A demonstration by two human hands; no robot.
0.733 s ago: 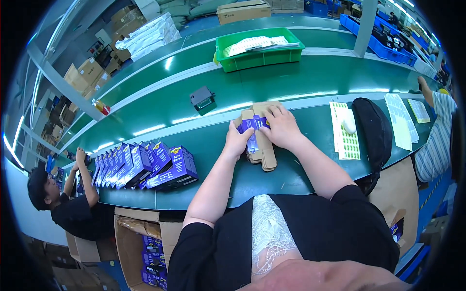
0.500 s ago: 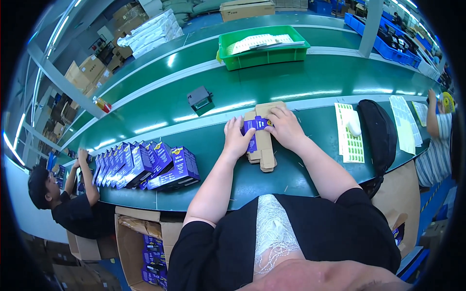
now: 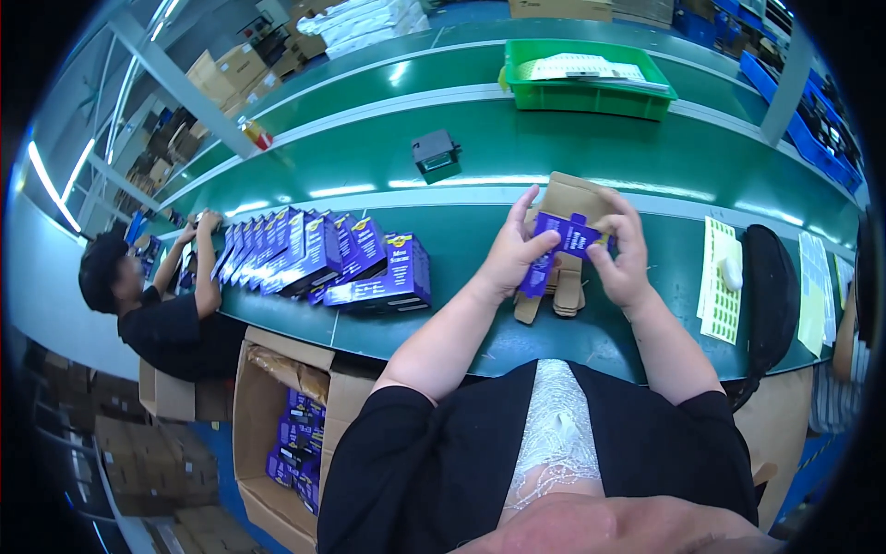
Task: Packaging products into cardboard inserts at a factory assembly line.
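A partly unfolded purple carton (image 3: 556, 246) with bare brown cardboard flaps is held up between my hands. My left hand (image 3: 519, 251) grips its left side, thumb across the printed face. On the other side my right hand (image 3: 624, 251) pinches the edge beside a small yellow mark. Beneath it, a small stack of folded brown cartons (image 3: 569, 294) lies on the green bench, partly covered. Left of my forearm stand several finished-looking purple boxes (image 3: 388, 272), leaning in a row.
Across the bench (image 3: 498, 319) sit a dark plastic part (image 3: 435, 151) and a green bin (image 3: 591, 97) of sticker sheets. To the right are a label sheet (image 3: 718, 309), a white mouse-shaped object (image 3: 731, 272) and a black pouch (image 3: 772, 291). A co-worker (image 3: 175, 319) works at left; an open carton (image 3: 245, 443) stands below.
The purple carton has come up off the stack and tilted, its brown flaps opening. My hands have risen with it, and the whole view has shifted toward the left.
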